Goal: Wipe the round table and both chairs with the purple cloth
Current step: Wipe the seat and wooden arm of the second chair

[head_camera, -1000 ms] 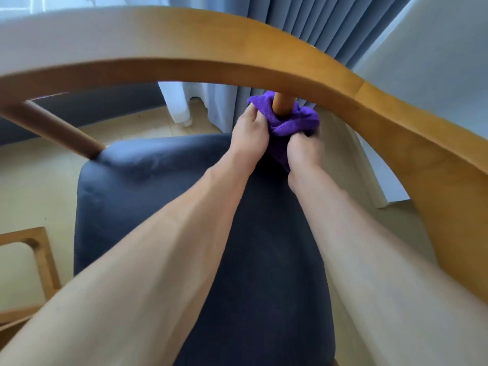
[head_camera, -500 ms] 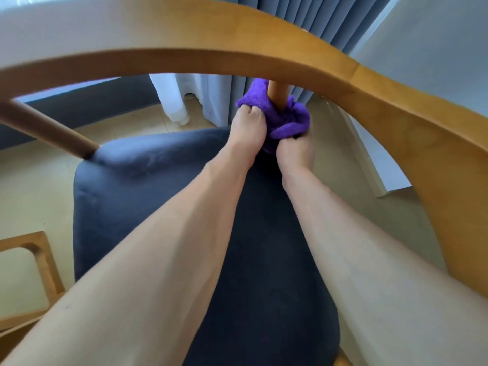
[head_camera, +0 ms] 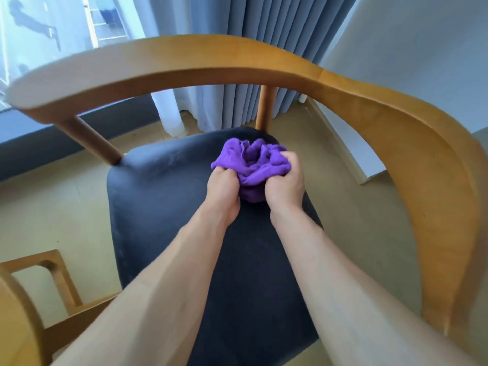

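A wooden chair with a curved backrest rail (head_camera: 237, 64) and a dark blue seat cushion (head_camera: 163, 196) fills the view. The purple cloth (head_camera: 253, 165) is bunched up over the far part of the seat. My left hand (head_camera: 223, 187) grips its left side and my right hand (head_camera: 286, 183) grips its right side. Just beyond the cloth stands the chair's round wooden back post (head_camera: 265, 107), apart from the cloth. The round table is not in sight.
Part of a second wooden frame (head_camera: 34, 276) shows at the lower left. Grey curtains (head_camera: 264, 33) and a white sheer curtain (head_camera: 169, 114) hang behind the chair, beside a window. A white wall with a baseboard (head_camera: 351, 151) runs along the right. The floor is beige tile.
Both hands have pulled the cloth off the back post and down toward me onto the seat. My view has risen, so the backrest rail now sits lower in the picture.
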The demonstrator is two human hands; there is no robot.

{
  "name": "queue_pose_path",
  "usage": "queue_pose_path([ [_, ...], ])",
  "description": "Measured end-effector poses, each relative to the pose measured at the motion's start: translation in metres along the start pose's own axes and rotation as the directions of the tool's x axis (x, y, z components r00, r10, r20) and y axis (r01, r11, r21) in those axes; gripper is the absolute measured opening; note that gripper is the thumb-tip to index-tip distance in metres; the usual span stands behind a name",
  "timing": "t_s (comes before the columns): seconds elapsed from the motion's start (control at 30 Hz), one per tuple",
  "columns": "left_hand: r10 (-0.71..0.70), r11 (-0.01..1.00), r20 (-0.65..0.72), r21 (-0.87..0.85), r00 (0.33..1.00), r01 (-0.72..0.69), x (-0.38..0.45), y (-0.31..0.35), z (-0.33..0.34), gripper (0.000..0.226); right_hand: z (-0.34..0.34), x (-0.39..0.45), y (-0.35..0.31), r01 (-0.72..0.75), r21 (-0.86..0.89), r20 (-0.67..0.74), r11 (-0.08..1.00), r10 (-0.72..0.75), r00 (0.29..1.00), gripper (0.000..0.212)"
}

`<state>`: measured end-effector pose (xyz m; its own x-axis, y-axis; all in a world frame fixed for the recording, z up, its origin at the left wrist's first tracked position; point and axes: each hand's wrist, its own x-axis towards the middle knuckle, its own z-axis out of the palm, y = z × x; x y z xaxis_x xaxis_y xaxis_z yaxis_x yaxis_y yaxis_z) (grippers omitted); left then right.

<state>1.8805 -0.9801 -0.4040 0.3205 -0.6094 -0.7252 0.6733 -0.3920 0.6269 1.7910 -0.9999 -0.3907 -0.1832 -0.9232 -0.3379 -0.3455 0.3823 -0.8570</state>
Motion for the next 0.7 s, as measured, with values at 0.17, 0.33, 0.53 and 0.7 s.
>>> queue_pose_path([
  [0.17, -0.070, 0.995, 0.087, 0.070, 0.994, 0.064, -0.043, -0.016, -0.011, 0.049, -0.030, -0.060, 0.008, -0.164, 0.165, -0.179, 0.973, 0.193, 0.965, 0.020],
  [0.33, -0.089, 0.992, 0.141, 0.103, 0.986, 0.074, -0.069, -0.022, -0.009, 0.045, -0.054, -0.087, 0.006, -0.122, 0.216, -0.220, 0.969, 0.170, 0.961, 0.028],
  [0.53, -0.001, 0.999, 0.210, 0.038, 0.978, -0.007, -0.110, -0.013, -0.020, 0.036, -0.062, -0.127, -0.007, 0.001, 0.226, -0.179, 0.974, 0.041, 0.983, 0.032],
  [0.7, 0.143, 0.989, 0.270, -0.005, 0.952, -0.147, -0.147, 0.002, -0.070, 0.033, -0.039, -0.181, -0.017, 0.089, 0.263, -0.085, 0.961, -0.068, 0.994, 0.029],
])
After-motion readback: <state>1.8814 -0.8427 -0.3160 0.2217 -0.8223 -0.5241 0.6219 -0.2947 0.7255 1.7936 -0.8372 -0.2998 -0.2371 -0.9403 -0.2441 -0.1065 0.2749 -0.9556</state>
